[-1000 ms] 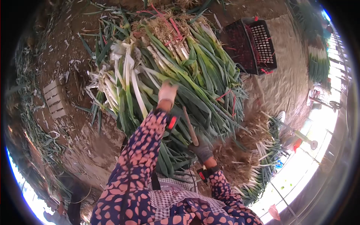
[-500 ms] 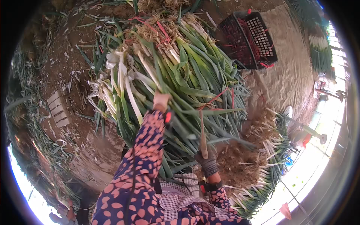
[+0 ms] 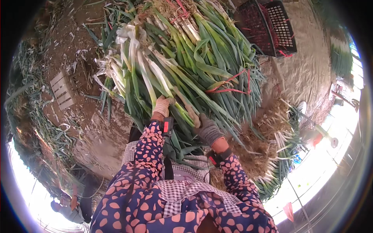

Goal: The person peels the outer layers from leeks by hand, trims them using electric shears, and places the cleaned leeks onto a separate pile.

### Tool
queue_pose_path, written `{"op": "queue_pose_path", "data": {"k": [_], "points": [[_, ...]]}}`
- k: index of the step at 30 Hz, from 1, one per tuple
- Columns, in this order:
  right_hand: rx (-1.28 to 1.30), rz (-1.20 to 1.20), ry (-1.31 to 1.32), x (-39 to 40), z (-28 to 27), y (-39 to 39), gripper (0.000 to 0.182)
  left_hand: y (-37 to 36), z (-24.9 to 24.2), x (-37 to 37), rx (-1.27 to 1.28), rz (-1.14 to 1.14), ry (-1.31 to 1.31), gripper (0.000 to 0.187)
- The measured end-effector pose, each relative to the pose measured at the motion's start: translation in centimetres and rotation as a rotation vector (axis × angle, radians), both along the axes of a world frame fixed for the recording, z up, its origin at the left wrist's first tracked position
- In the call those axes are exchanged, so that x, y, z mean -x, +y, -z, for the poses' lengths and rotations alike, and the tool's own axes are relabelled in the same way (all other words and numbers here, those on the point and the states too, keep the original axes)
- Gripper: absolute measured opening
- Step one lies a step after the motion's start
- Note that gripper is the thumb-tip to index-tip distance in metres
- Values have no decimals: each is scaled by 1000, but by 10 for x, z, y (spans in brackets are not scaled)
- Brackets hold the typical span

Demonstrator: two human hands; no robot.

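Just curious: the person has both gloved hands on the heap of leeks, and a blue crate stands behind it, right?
Not quite: the head view shows the crate is black, not blue. Both gloved hands, left hand and right hand, are on the leeks.

The heaped long leeks (image 3: 186,66) were green-leaved with white stems; red twine (image 3: 233,84) showed among them. The latticed plastic crate (image 3: 272,27) was black. Navy sleeves (image 3: 147,155) carried salmon-pink spots, over a black-and-white checked apron (image 3: 182,194)
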State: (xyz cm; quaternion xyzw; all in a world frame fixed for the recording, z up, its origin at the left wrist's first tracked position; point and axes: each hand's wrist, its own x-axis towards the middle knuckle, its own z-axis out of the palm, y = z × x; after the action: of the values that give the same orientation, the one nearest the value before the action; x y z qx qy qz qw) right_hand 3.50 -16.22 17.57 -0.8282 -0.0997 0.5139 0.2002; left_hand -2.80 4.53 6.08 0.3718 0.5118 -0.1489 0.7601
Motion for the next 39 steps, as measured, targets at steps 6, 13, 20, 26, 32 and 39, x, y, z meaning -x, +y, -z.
{"op": "queue_pose_path", "data": {"k": [6,13,20,26,32,39], "points": [[21,-74,22,-7,-13,9,47,-2,-19,1,24,-35,43,30],[86,-152,48,-11,-1,31,48,0,-13,11,122,-109,77,52],[122,-210,19,-26,25,73,48,2,18,29,325,-274,-65,37],[115,-179,-56,-38,67,117,44,2,35,48,137,-16,-201,32],[162,-163,-79,-54,86,148,44,3,10,33,293,-296,-43,28],[193,-135,-68,-67,101,161,44,11,-13,25,286,-341,-23,24]]}}
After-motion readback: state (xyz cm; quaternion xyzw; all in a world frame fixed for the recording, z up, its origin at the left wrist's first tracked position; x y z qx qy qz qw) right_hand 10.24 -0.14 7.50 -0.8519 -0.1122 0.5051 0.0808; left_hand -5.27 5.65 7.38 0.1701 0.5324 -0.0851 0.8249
